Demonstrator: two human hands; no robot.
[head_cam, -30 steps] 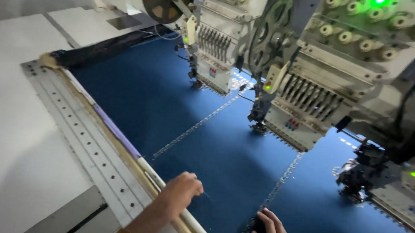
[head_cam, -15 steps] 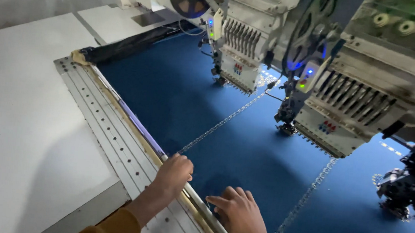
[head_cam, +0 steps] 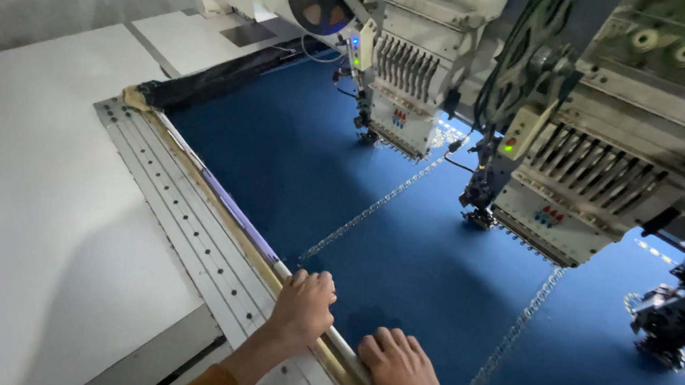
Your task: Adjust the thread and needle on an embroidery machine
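A wide sheet of dark blue fabric (head_cam: 343,184) is stretched flat in a long metal frame rail (head_cam: 193,230) with a row of holes. My left hand (head_cam: 305,304) rests curled over the frame's inner edge where the fabric meets it. Beside it, my right hand (head_cam: 402,372) lies palm down on the fabric, fingers together, holding nothing. Silver stitched lines (head_cam: 373,211) run diagonally across the cloth, starting close to my left hand. Embroidery machine heads (head_cam: 404,83) with needle rows hang over the far side of the fabric.
A second machine head (head_cam: 580,179) and a dark third one (head_cam: 679,317) stand to the right. A white table surface (head_cam: 41,193) spreads to the left of the frame. Dark bunched cloth (head_cam: 204,84) lies at the frame's far end.
My right hand has moved left from further out on the fabric and now lies flat next to the frame. The left hand stays at the frame edge; the view shifted.
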